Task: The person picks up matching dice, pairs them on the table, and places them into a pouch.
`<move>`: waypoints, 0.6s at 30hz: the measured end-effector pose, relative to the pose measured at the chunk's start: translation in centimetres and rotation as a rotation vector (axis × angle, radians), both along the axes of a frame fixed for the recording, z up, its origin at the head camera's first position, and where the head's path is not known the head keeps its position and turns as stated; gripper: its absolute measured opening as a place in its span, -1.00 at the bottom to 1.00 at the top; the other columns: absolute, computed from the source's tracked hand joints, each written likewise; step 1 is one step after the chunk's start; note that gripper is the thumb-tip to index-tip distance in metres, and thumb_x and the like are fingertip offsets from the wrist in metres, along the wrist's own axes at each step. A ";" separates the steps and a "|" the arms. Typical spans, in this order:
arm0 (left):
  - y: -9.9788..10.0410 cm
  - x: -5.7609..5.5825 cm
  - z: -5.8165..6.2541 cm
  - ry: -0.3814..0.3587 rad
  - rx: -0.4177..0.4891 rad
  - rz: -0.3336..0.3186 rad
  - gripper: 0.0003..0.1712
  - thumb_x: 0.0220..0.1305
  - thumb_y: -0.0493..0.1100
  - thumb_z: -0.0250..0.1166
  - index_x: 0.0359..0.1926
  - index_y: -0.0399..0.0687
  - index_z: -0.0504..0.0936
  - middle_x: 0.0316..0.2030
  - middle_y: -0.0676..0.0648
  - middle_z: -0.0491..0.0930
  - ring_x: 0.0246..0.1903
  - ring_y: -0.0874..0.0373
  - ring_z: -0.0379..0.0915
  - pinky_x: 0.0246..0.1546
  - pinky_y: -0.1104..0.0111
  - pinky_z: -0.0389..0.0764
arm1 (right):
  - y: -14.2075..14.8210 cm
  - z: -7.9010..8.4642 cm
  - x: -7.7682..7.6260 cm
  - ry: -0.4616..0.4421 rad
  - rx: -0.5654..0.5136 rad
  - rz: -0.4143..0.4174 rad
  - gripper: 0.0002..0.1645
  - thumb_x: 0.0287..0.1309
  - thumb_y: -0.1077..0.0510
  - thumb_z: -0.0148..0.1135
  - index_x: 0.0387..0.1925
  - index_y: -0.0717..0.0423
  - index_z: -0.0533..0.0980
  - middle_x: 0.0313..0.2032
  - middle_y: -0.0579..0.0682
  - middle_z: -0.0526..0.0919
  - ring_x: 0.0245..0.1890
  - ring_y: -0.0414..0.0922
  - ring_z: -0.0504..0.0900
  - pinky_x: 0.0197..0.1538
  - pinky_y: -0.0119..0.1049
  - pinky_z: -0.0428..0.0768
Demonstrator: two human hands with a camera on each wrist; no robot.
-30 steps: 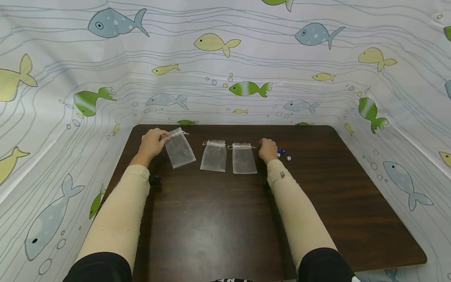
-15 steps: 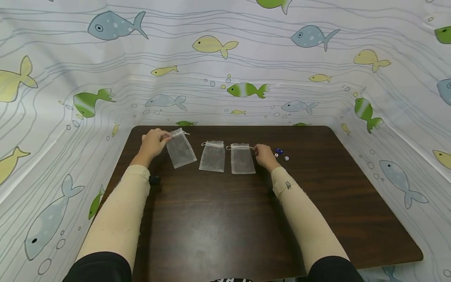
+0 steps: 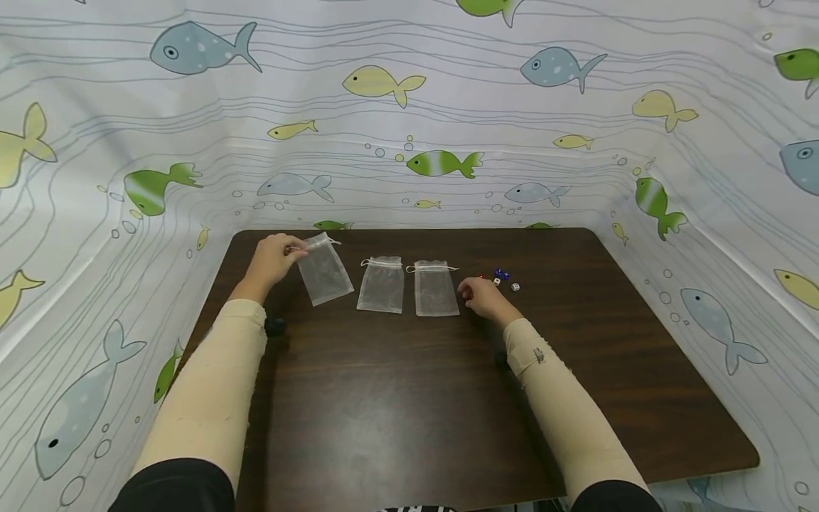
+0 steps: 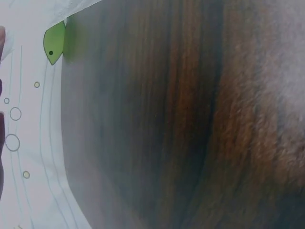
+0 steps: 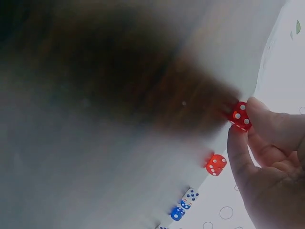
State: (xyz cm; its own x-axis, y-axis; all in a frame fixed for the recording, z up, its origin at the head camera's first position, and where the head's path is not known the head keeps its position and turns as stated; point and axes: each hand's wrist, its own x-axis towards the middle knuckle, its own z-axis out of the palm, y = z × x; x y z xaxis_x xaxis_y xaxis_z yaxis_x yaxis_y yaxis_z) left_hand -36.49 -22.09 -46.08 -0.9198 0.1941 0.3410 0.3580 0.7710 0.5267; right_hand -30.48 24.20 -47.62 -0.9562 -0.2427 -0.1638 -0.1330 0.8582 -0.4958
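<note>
My left hand [image 3: 269, 264] pinches the top edge of the leftmost sheer white drawstring bag [image 3: 325, 272], which lies tilted at the back left. Only its fingertips show at the edge of the left wrist view. Two more drawstring bags, the middle one [image 3: 380, 288] and the right one [image 3: 436, 291], lie flat in a row. Just right of them is my right hand [image 3: 483, 295]. In the right wrist view its thumb and finger pinch a clear red die [image 5: 240, 117]. Another red die [image 5: 216, 165] sits close by, with a white die [image 5: 190, 195] and a blue die [image 5: 177, 213] farther along.
A dark wood table [image 3: 384, 398] bears everything. A fish-print sheet [image 3: 358, 121] hangs behind it and along both sides. Beyond my right hand, blue dice [image 3: 502, 274] and a white die [image 3: 515, 287] form a loose cluster.
My right hand has drawn toward me beside the right bag, its forearm swinging right; more of the dice, including a red one, show behind it. The left hand keeps its grip on the tilted bag.
</note>
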 end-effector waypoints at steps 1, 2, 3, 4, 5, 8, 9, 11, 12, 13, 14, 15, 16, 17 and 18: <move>-0.1 0.0 0.1 0.018 0.005 0.004 -0.80 0.32 -0.23 0.40 -0.12 -0.29 0.74 -0.19 -0.31 0.66 -0.17 -0.22 0.53 -0.07 -0.10 0.52 | 0.0 0.0 0.0 -0.005 -0.002 -0.001 -0.66 0.29 0.47 0.23 0.09 0.35 0.54 -0.12 0.18 0.63 -0.05 0.10 0.61 0.06 -0.06 0.60; -0.2 -0.1 0.2 0.044 0.009 0.011 -0.81 0.30 -0.25 0.42 -0.14 -0.30 0.75 -0.21 -0.31 0.67 -0.19 -0.22 0.54 -0.11 -0.08 0.55 | 0.0 0.0 0.1 -0.008 -0.002 0.001 -0.66 0.29 0.47 0.23 0.09 0.35 0.54 -0.11 0.18 0.63 -0.03 0.10 0.61 0.06 -0.05 0.60; -0.3 -0.1 0.4 0.082 0.003 0.017 -0.83 0.28 -0.27 0.44 -0.17 -0.31 0.75 -0.23 -0.30 0.67 -0.22 -0.21 0.56 -0.15 -0.06 0.56 | 0.1 -0.1 0.1 -0.007 -0.003 0.001 -0.66 0.29 0.47 0.23 0.09 0.35 0.54 -0.11 0.18 0.64 -0.03 0.11 0.61 0.07 -0.05 0.60; -0.5 -0.1 0.6 0.132 -0.001 0.027 -0.85 0.26 -0.30 0.45 -0.19 -0.31 0.76 -0.26 -0.29 0.68 -0.24 -0.21 0.54 -0.17 -0.07 0.54 | 0.1 -0.1 0.1 -0.006 -0.002 0.001 -0.66 0.30 0.47 0.23 0.09 0.35 0.54 -0.11 0.18 0.64 -0.02 0.11 0.61 0.08 -0.05 0.60; -0.6 -0.1 0.9 0.196 -0.006 0.034 -0.88 0.23 -0.32 0.46 -0.22 -0.31 0.76 -0.29 -0.29 0.68 -0.26 -0.22 0.54 -0.19 -0.09 0.52 | 0.1 -0.1 0.1 -0.004 0.003 0.002 -0.67 0.30 0.46 0.23 0.09 0.35 0.54 -0.11 0.18 0.64 -0.02 0.11 0.62 0.09 -0.05 0.60; -0.7 -0.1 1.7 0.445 -0.036 0.036 -0.93 0.16 -0.42 0.48 -0.31 -0.30 0.75 -0.37 -0.26 0.66 -0.29 -0.25 0.53 -0.22 -0.13 0.48 | 0.1 -0.2 0.0 0.004 0.017 0.003 -0.68 0.31 0.44 0.23 0.08 0.33 0.54 -0.12 0.17 0.64 -0.03 0.10 0.62 0.08 -0.05 0.60; -0.6 -0.2 2.0 0.526 -0.050 0.034 -0.92 0.14 -0.44 0.48 -0.32 -0.29 0.75 -0.38 -0.25 0.65 -0.30 -0.25 0.52 -0.23 -0.14 0.46 | 0.1 -0.2 0.0 0.006 0.018 0.003 -0.68 0.31 0.44 0.22 0.08 0.33 0.54 -0.13 0.17 0.64 -0.04 0.10 0.62 0.08 -0.05 0.60; -0.3 -0.1 2.4 0.648 -0.081 0.013 -0.90 0.10 -0.45 0.50 -0.36 -0.28 0.74 -0.40 -0.23 0.66 -0.32 -0.25 0.53 -0.27 -0.14 0.46 | 0.1 -0.3 -0.1 0.010 0.017 0.006 -0.69 0.32 0.44 0.21 0.08 0.33 0.54 -0.13 0.17 0.63 -0.06 0.09 0.62 0.06 -0.05 0.60; -0.2 -0.1 2.4 0.678 -0.097 -0.007 -0.89 0.08 -0.44 0.52 -0.37 -0.27 0.74 -0.41 -0.21 0.67 -0.33 -0.23 0.55 -0.26 -0.12 0.49 | 0.2 -0.3 -0.2 0.011 0.014 0.009 -0.69 0.33 0.44 0.21 0.09 0.33 0.53 -0.13 0.17 0.63 -0.07 0.09 0.63 0.05 -0.04 0.60; 0.0 -0.1 2.3 0.690 -0.113 -0.032 -0.88 0.06 -0.41 0.54 -0.37 -0.25 0.75 -0.42 -0.20 0.69 -0.35 -0.21 0.57 -0.28 -0.09 0.51 | 0.2 -0.4 -0.2 0.009 0.009 0.008 -0.69 0.33 0.44 0.20 0.09 0.34 0.53 -0.12 0.18 0.62 -0.07 0.08 0.63 0.04 -0.05 0.60; 0.1 0.0 2.1 0.679 -0.139 -0.056 -0.87 0.03 -0.39 0.56 -0.38 -0.24 0.76 -0.41 -0.18 0.70 -0.35 -0.19 0.59 -0.29 -0.06 0.55 | 0.2 -0.4 -0.2 0.010 0.005 0.011 -0.69 0.33 0.44 0.20 0.09 0.34 0.53 -0.12 0.18 0.62 -0.08 0.08 0.63 0.03 -0.04 0.60; 0.1 0.1 1.8 0.641 -0.166 -0.079 -0.87 0.02 -0.36 0.56 -0.37 -0.23 0.77 -0.41 -0.17 0.72 -0.36 -0.16 0.60 -0.29 -0.04 0.59 | 0.2 -0.5 -0.3 0.008 0.003 0.015 -0.68 0.33 0.44 0.20 0.10 0.35 0.53 -0.12 0.19 0.61 -0.08 0.08 0.63 0.03 -0.04 0.60; 0.2 0.3 1.4 0.579 -0.188 -0.104 -0.87 0.03 -0.34 0.56 -0.35 -0.21 0.79 -0.40 -0.15 0.73 -0.34 -0.13 0.62 -0.27 -0.01 0.62 | 0.2 -0.5 -0.3 0.007 0.001 0.017 -0.68 0.33 0.45 0.20 0.10 0.35 0.53 -0.12 0.19 0.61 -0.08 0.08 0.63 0.02 -0.04 0.60; 0.1 0.4 1.0 0.502 -0.211 -0.130 -0.86 0.04 -0.35 0.54 -0.32 -0.19 0.80 -0.38 -0.13 0.74 -0.32 -0.11 0.63 -0.25 0.02 0.65 | 0.2 -0.5 -0.3 0.002 -0.001 0.019 -0.68 0.33 0.44 0.20 0.10 0.35 0.53 -0.12 0.19 0.61 -0.08 0.08 0.63 0.03 -0.05 0.60; 0.1 0.6 0.6 0.422 -0.230 -0.152 -0.85 0.05 -0.35 0.52 -0.29 -0.17 0.81 -0.36 -0.12 0.75 -0.29 -0.10 0.63 -0.22 0.02 0.66 | 0.2 -0.5 -0.3 -0.004 -0.003 0.019 -0.68 0.34 0.44 0.20 0.11 0.34 0.52 -0.12 0.18 0.61 -0.07 0.08 0.62 0.03 -0.05 0.59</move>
State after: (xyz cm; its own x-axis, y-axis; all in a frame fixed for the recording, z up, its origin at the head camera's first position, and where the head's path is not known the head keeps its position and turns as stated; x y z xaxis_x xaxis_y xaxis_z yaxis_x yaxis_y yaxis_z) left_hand -35.88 -22.01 -45.46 -0.6662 0.4292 0.6099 0.6207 0.7724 0.1345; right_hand -30.75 24.36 -48.10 -0.9508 -0.2610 -0.1667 -0.1470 0.8540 -0.4990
